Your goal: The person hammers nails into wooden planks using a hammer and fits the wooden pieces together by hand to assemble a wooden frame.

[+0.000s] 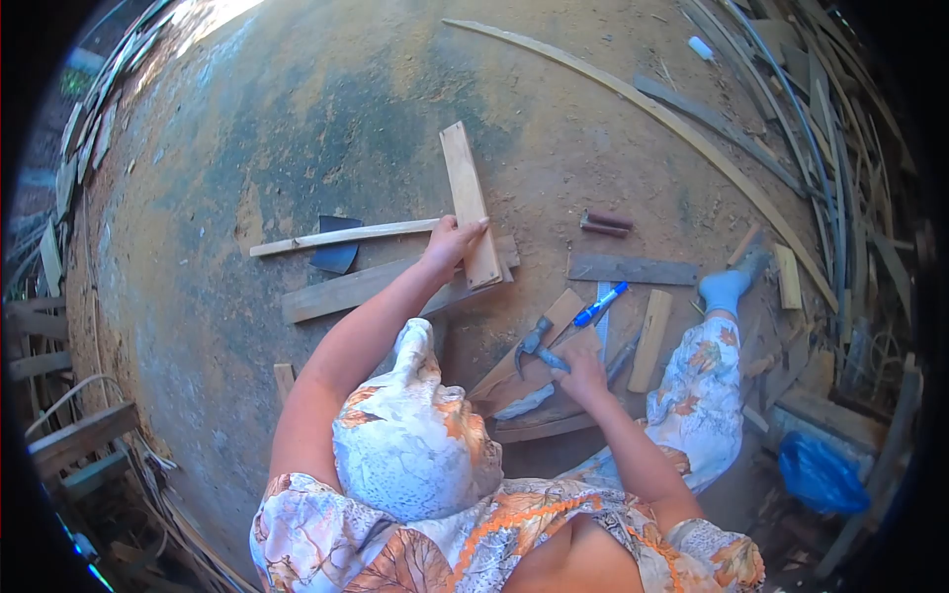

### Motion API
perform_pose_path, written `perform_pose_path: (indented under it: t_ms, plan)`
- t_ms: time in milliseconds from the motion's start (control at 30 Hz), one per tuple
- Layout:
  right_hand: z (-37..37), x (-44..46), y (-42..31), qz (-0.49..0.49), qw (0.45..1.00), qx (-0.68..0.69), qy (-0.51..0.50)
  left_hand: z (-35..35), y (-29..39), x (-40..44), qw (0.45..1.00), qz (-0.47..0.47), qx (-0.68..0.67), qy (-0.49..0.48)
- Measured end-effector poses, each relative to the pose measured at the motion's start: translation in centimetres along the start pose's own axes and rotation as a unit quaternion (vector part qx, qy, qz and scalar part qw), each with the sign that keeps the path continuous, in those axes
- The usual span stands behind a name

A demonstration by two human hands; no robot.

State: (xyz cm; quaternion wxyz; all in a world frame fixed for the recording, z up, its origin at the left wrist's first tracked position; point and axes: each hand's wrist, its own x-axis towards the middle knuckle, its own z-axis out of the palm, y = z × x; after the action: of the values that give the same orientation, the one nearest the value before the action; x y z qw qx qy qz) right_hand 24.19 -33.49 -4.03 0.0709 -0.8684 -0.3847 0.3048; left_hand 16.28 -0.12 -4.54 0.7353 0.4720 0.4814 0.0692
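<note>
While the long, narrow, pale wooden strip stretches out to your left, probably light and stiff, your left hand is clamped on its end and the short, flat, pale wooden board, beyond your bent knee; that corner seems a sound hold, the dry-looking wood unlikely to slip. Farther right, the dull-metal hammer with a blue handle is probably head-heavy, and your right hand is wrapped around that handle

Room between held board and rods (hammer obstructs nearer).
</note>
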Motion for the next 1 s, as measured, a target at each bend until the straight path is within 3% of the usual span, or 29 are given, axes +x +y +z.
perform_pose_path:
  t_ms: [100,167,333,367,433,533,767,800,1000]
  plan:
    - [-4.6,-1.1,-1.1,-0.030,0.999,0.004,0.017,-0.4,1.7,-4.3,0.998,0.007,0.042,-0.053]
    - [-7.8,-2.7,-2.0,-0.078,0.993,0.090,-0.001,-1.1,3.5,-7.7,0.996,-0.025,0.053,-0.068]
    - [-10.2,-8.1,0.6,-0.163,0.983,0.050,0.065,-4.9,9.1,-13.4,0.980,-0.040,0.093,-0.171]
    - [-10.1,-8.8,1.5,-0.167,0.981,0.058,0.076,-5.3,10.6,-15.0,0.977,-0.048,0.083,-0.188]
    - [-9.8,-9.6,2.5,-0.102,0.995,-0.002,-0.011,-5.4,13.2,-17.8,0.978,-0.023,0.072,-0.196]
    - [-9.6,-9.4,2.1,-0.081,0.995,0.039,-0.045,-5.6,16.5,-21.2,0.965,-0.028,0.040,-0.259]
    - [-9.2,-8.4,1.3,-0.121,0.989,0.080,0.025,-1.6,19.9,-25.7,0.947,0.044,0.170,-0.268]
    - [-9.7,-8.6,1.1,-0.115,0.987,0.109,0.035,-1.4,19.8,-25.8,0.930,0.071,0.192,-0.304]
    - [-10.1,-7.9,1.2,-0.113,0.976,0.168,0.081,2.3,17.9,-26.9,0.941,0.084,0.130,-0.300]
